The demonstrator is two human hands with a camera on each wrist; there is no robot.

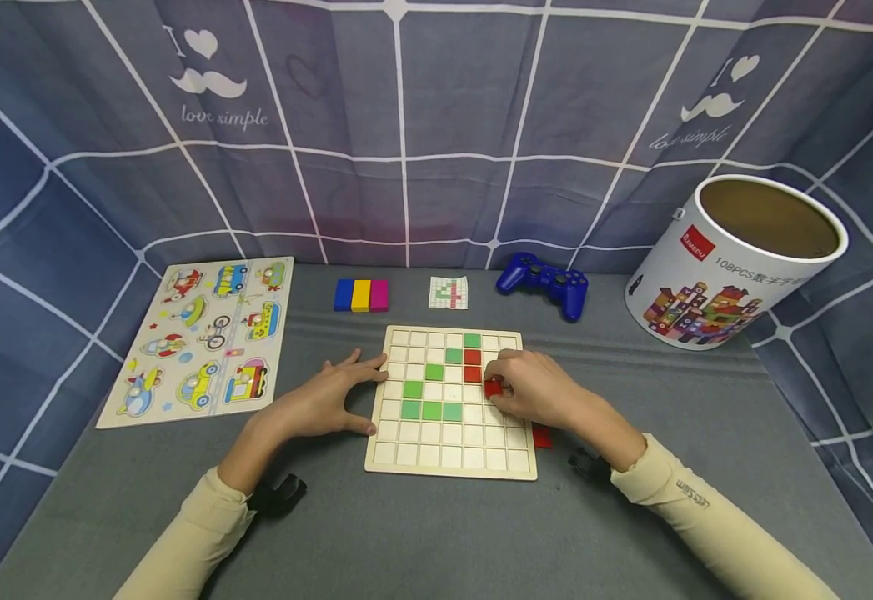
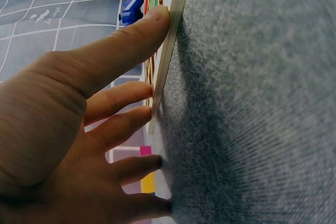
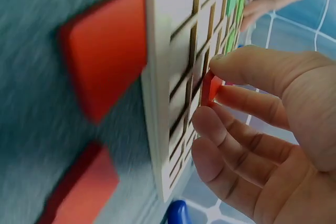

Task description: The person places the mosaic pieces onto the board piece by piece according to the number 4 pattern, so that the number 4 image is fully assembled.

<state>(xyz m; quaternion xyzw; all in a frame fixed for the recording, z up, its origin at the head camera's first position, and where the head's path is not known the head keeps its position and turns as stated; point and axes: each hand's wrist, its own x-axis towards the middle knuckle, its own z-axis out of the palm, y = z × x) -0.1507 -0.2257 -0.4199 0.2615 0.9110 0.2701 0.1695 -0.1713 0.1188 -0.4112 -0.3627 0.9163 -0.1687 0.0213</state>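
From the head view, the right hand pinches a red tile over the grid board; the left hand rests spread at its edge. Left wrist: straight fingers touch the board's rim. Right wrist: thumb and fingertips pinch the tile (edge-on) against the grid.

grey felt-like table, blue cloth backdrop with white grid lines on back and both sides, "love simple" moustache prints on the cloth, backdrop folds meeting the table edge, even indoor light, soft shadows
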